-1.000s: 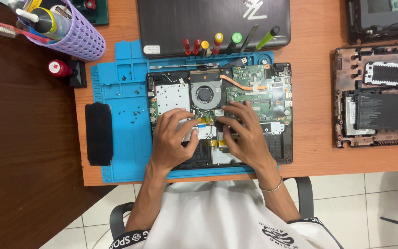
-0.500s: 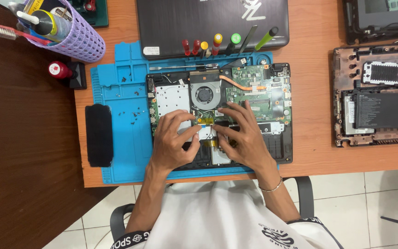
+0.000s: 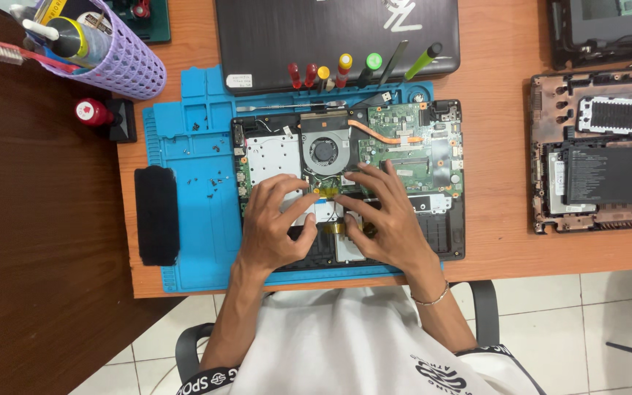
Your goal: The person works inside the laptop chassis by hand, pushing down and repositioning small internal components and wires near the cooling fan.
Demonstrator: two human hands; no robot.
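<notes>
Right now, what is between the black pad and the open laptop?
In the head view, bare blue mat with a few tiny loose screws lies between the black pad and the open laptop.

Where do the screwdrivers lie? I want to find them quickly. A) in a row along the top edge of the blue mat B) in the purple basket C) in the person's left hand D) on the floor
A: the screwdrivers, with red, yellow and green handles, lie in a row at the top edge of the blue mat, just above the opened laptop.
</notes>
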